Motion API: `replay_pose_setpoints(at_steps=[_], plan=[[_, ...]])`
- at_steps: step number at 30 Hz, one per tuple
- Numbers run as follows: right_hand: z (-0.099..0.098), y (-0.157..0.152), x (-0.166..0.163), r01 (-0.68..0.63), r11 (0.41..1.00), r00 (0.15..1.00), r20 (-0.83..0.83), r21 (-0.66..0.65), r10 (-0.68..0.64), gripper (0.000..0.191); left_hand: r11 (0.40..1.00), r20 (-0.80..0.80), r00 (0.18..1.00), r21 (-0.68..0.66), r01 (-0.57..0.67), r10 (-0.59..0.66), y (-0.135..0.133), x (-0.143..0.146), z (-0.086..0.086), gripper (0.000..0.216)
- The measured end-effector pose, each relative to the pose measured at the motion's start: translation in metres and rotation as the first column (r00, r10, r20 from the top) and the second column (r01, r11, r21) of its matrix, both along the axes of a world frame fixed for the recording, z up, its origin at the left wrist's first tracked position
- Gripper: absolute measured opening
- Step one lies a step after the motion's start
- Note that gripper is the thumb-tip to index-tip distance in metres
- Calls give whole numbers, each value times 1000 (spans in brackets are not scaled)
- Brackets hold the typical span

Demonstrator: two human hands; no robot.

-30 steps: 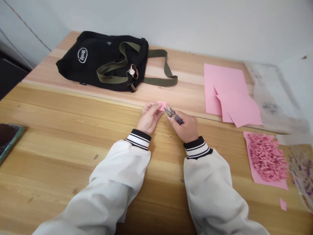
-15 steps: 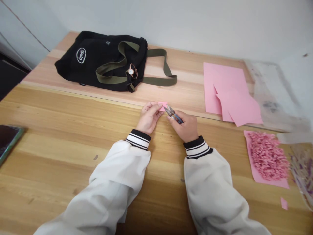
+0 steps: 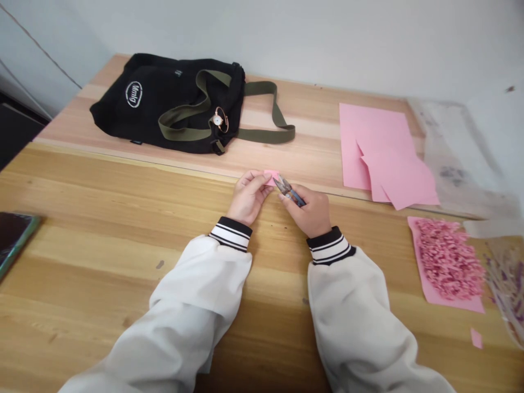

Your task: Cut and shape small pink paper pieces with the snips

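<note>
Evidently, on the wide yellowish wooden tabletop (image 3: pixel 102 234), flat pink paper sheets (image 3: pixel 380 142) lay rightward, perhaps leaving elbow room; the right hand (image 3: pixel 313 213) and left hand (image 3: pixel 248 199) respectively gripped blue-handled metal snips (image 3: pixel 290 192) and pinched, seemingly to steady it near the blades (image 3: pixel 279 186), a small pink paper rectangle (image 3: pixel 272 174)

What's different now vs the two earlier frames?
Very little: the snips blades look slightly closer together, and the whole view tilts a touch, likely head motion. Nothing taken or let go. Unchanged: left hand pinching the small pink paper, right hand holding the snips; black bag and pink sheets where they lay.
</note>
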State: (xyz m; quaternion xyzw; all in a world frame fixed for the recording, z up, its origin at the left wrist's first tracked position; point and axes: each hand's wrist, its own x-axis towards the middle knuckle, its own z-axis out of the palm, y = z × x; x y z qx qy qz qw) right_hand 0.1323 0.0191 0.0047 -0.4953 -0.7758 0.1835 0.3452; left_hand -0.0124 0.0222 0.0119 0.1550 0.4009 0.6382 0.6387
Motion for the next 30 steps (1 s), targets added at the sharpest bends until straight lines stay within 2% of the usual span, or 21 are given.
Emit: replay_pose_setpoints(at_steps=[30], plan=[[1, -1, -1, 18, 1000, 1000, 10, 12, -18, 21, 1000, 5, 1000, -5, -3, 3, -1, 0, -1, 21]])
